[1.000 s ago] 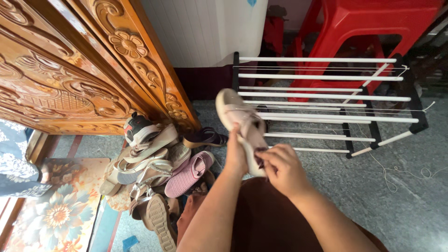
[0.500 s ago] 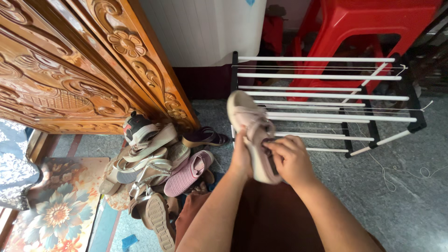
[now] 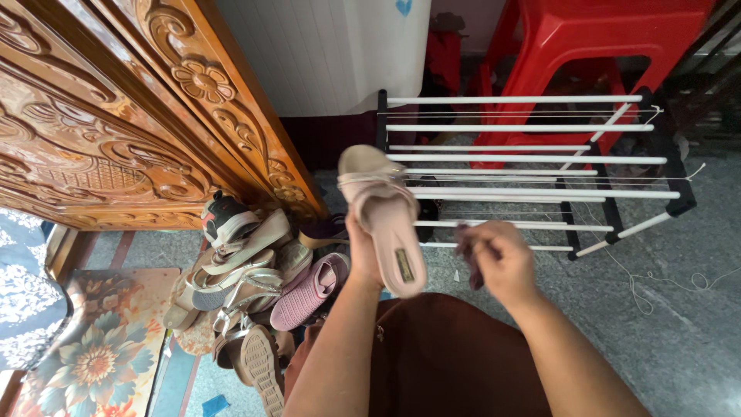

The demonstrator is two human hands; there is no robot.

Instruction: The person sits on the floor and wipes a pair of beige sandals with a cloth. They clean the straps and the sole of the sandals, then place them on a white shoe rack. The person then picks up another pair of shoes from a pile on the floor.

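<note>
Holding a pink sandal [image 3: 384, 215], hands hover near the rack's [image 3: 532, 159] front edge.

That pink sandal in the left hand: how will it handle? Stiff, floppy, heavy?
The pink sandal is probably light: the left hand holds it up alone by one edge. The sole looks fairly stiff, since it stays straight though held only near mid-length. The straps seem soft and may flop. The right hand is off it, holding a small dark piece that is too blurred to identify.

One label only: small rectangular gold label [image 3: 404, 265] on the pink sandal's [image 3: 384, 216] insole, centre frame. No packages, signs or screens.
</note>
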